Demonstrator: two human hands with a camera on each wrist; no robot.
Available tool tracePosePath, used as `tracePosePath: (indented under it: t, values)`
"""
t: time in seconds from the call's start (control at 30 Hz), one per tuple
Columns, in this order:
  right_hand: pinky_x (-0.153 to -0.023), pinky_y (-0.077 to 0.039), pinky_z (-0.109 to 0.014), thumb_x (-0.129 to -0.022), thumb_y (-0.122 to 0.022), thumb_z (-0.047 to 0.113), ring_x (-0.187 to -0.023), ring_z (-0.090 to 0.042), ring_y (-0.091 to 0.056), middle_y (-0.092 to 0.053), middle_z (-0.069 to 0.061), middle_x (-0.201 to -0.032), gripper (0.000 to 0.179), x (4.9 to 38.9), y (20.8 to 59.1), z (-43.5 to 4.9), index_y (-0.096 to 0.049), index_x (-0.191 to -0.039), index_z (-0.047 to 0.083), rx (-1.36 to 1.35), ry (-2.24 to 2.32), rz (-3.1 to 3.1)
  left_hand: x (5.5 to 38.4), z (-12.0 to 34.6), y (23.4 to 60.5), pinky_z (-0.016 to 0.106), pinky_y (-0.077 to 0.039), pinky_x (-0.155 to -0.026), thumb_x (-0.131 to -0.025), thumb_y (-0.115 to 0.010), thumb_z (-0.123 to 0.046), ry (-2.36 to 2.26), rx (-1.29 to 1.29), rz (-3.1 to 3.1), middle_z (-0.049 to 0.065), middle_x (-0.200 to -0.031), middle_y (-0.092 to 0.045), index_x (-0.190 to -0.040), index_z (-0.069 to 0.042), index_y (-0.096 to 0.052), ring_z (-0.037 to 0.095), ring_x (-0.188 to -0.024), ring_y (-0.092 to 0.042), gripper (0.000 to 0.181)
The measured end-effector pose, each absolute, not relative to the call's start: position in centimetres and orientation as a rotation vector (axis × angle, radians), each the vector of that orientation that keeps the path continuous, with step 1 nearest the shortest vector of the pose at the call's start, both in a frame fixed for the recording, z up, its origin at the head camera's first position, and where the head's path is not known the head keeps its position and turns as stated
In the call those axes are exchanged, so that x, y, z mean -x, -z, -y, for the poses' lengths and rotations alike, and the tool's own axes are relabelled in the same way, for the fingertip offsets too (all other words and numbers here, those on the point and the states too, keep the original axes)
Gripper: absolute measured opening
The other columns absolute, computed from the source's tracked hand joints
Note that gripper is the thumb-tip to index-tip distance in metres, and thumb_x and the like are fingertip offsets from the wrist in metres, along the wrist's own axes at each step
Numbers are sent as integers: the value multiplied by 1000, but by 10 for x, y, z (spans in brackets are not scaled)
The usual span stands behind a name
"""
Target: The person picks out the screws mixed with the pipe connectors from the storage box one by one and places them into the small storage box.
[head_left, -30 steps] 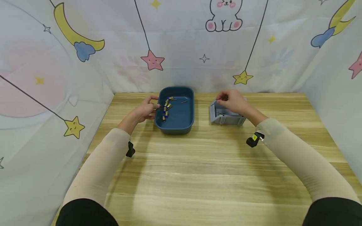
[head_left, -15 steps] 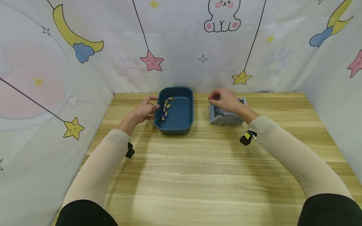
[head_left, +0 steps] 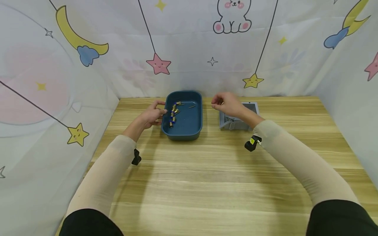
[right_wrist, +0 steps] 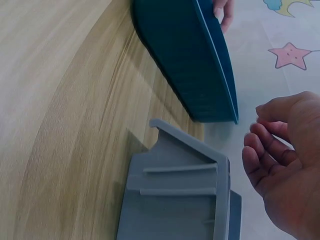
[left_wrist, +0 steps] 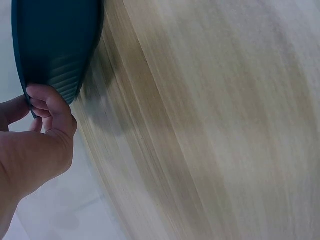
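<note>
My left hand holds the left rim of a dark blue plastic tub. In the left wrist view, thumb and fingers close round the edge of that tub. Short brass fittings with blue rings lie along the tub's left side, with thin brass pins beside them. My right hand hovers above the left end of a grey plastic bin. Its thumb and index tips meet and the other fingers curl loosely. I cannot tell whether a small piece sits between the tips.
Small dark pieces lie in the grey bin, partly hidden by my right arm. A strip of wooden table separates the two containers. A white printed cloth hangs right behind them, and more cloth encloses both sides.
My right hand has moved left from over the middle of the grey bin toward the tub, uncovering the bin's right end. My left hand and the tub stay put.
</note>
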State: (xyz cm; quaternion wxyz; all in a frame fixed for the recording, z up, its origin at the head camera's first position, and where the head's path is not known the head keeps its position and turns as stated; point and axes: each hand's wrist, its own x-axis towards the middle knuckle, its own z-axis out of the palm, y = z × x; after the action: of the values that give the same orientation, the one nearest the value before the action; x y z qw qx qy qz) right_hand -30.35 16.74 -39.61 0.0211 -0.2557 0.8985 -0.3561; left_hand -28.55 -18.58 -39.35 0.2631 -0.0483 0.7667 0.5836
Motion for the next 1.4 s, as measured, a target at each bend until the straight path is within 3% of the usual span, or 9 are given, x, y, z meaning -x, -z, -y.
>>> tracePosePath:
  t: [0.8,1.03,1.23,1.4]
  values:
    - [-76,-49,-35,-96,-66,12,-85,-20,-60,-65,-8,-94,13,309,400,-130,-67,-105,3,833,1130,-2720,288,187,396,43,-46,-76,-107,-43,-15,-1587,126,-2068,24,-145,-39,-153,-19,-22,28,-91,-58,51]
    - [-77,-49,-35,-97,-65,14,-86,-20,-59,-64,-6,-95,15,312,403,-123,-67,-107,3,838,1139,-2701,287,186,395,43,-45,-76,-107,-43,-15,-1591,123,-2064,22,-147,-38,-153,-19,-22,32,-100,-57,51]
    - [-78,-50,-34,-97,-65,13,-86,-19,-60,-64,-6,-95,13,312,404,-118,-66,-106,4,836,1133,-2703,287,186,395,42,-46,-74,-107,-43,-15,-1584,112,-2070,23,-146,-39,-153,-18,-21,26,-90,-58,52]
    - [-78,-50,-34,-96,-65,14,-86,-19,-60,-65,-6,-95,15,312,402,-111,-67,-106,2,872,1121,-2715,287,186,395,42,-47,-76,-106,-43,-15,-1588,119,-2065,24,-145,-40,-153,-19,-22,31,-99,-60,52]
